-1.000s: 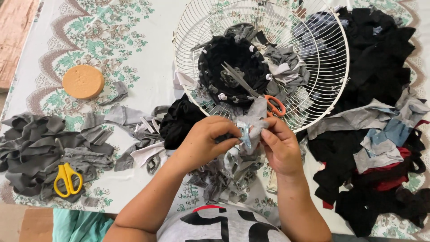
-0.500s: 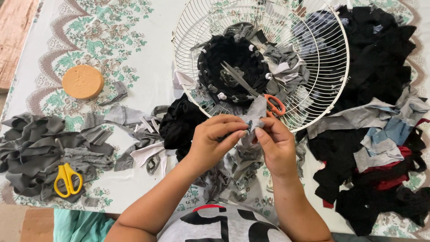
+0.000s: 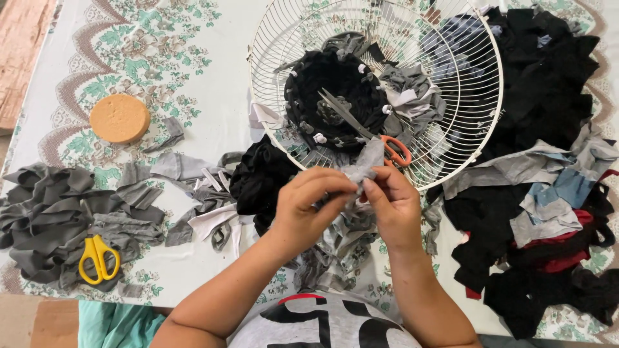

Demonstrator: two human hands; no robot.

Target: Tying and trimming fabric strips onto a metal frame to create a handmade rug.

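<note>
both hands meet low centre, just below the rim of the white wire fan guard [image 3: 451, 148]. left hand [image 3: 309, 206] and right hand [image 3: 393, 206] are each pinched shut on the same grey fabric strip [image 3: 364, 161], fingertips nearly touching; the strip stands up between them and overlaps the guard's near edge.

inside the guard: a ring of black fabric [image 3: 335, 96] woven round the hub, grey pieces knotted along its right side. orange-handled scissors [image 3: 393, 149] lie on the wires, blades pointing up-left toward the hub, handle just above the right hand.

under the hands: a loose heap of grey strips [image 3: 335, 251], with a black cloth bundle [image 3: 261, 180] just left of the left hand.

left on the counter [image 3: 213, 103], covered with a white floral cloth in green and brown: round orange sponge disc [image 3: 120, 118], flat, well apart from the hands. lower left, a dark grey scrap pile [image 3: 45, 206] with yellow-handled scissors [image 3: 97, 258] resting on it, closed.

right side: a big mixed pile of scraps [image 3: 548, 193], mostly black, with grey, blue and red pieces, touching the guard's right rim.

no packages, labels or signs readable.
</note>
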